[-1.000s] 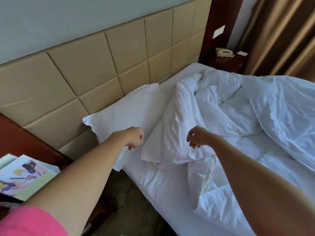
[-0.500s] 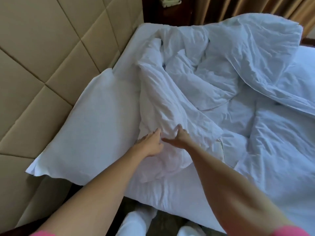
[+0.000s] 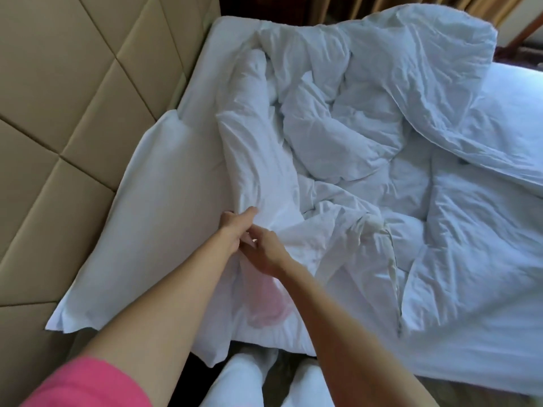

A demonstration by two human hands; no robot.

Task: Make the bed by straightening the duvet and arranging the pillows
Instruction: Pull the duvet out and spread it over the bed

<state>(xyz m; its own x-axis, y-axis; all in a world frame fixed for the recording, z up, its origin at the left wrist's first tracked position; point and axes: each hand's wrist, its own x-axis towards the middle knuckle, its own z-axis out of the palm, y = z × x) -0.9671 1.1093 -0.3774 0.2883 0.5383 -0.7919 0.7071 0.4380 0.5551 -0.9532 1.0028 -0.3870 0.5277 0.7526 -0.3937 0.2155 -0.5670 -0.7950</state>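
Observation:
A white duvet (image 3: pixel 367 136) lies crumpled in folds across the bed, its near corner bunched at the bed's edge. A white pillow (image 3: pixel 152 218) lies flat against the headboard on the left. My left hand (image 3: pixel 235 227) and my right hand (image 3: pixel 264 251) meet at the duvet's near corner, right beside the pillow. Both pinch the white fabric there, thumbs on top, and part of the fingers is hidden in the folds.
A tan padded headboard (image 3: pixel 73 113) fills the left side. Brown curtains (image 3: pixel 382 7) hang behind the bed's far side. White-clad legs (image 3: pixel 241 380) stand at the bed's near edge on a dark floor.
The hands went from hovering curled above the bedding to meeting on the duvet corner and gripping it. The view tilted down and moved closer to the bed.

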